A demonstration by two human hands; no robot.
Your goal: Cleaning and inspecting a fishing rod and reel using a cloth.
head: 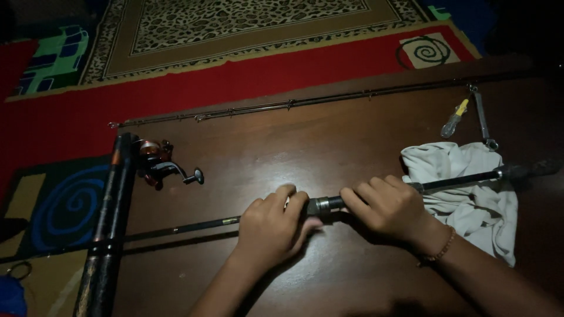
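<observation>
A dark fishing rod (452, 181) lies across the brown wooden table (317, 141), running from lower left to the right over a white cloth (470, 205). My left hand (271, 226) is closed around the rod just left of its metal joint (325, 205). My right hand (388, 205) grips the rod just right of that joint, with a bead bracelet on the wrist. The two hands almost touch at the joint.
A spinning reel (158, 163) sits at the table's left, beside a thick dark tube (111, 217). A second thin rod section (282, 105) lies along the far edge. A small yellow-capped bottle (454, 122) and a wrench (483, 120) rest at far right. Patterned red carpet (59, 123) beyond.
</observation>
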